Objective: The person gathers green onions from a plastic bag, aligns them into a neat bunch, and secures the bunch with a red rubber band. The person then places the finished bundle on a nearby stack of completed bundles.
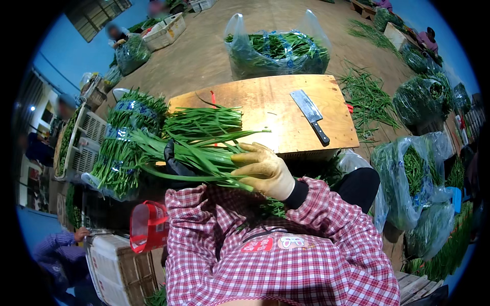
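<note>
My left hand point(177, 162), in a black glove, is closed around the middle of a loose bunch of long green leafy stalks point(206, 157), possibly garlic chives. At the bunch's right end lies my right hand point(264, 168) in a cream and yellow glove, its fingers spread over the stalk ends. Just beyond, another pile of green stalks point(214, 121) rests on the wooden board point(264, 103), with a red strip point(213, 98) showing past it. A cleaver with a black handle point(310, 113) lies on the board's right part.
Left of the board stand bundled greens point(126, 141) with blue-printed wrapping. Beyond the board is a plastic bag of greens point(279, 63). Loose stalks point(365, 95) litter the floor at right, near more filled bags point(413, 179). A person's hand point(81, 233) touches a white crate point(111, 264) at lower left.
</note>
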{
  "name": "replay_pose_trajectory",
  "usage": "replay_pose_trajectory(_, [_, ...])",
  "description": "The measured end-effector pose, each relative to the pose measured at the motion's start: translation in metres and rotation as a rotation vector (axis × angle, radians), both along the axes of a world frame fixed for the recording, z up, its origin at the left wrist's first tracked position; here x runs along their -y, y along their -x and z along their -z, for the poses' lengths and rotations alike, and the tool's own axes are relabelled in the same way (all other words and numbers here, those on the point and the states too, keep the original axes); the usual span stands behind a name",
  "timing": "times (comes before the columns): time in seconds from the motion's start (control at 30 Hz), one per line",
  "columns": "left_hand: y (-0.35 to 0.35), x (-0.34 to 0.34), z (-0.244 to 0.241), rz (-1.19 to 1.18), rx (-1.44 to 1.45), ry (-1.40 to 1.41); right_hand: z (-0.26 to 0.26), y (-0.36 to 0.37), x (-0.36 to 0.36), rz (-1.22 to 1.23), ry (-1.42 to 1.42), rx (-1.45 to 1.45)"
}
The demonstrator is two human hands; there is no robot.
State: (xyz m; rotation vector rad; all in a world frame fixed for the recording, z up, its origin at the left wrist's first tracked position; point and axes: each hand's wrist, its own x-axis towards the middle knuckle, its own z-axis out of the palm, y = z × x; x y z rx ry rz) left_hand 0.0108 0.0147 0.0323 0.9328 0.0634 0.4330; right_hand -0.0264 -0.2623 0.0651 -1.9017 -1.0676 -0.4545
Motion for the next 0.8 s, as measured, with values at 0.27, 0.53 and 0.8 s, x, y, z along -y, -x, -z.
replay_pose_trajectory(0.27, [0.003,-0.005,-0.004,-0.045,-0.143,0.113,-0.007,0.007,-0.005,0.068,0.113,0.008])
replay_pose_trajectory(0.53, [-0.01,-0.055,0.036,0.076,0.035,-0.062,0.009,0.009,0.037,-0.15,-0.014,0.051])
replay_pose_trajectory(0.8, [-0.01,-0.032,0.032,-0.061,-0.045,0.15,0.014,0.029,0.095,0.162,0.397,-0.417])
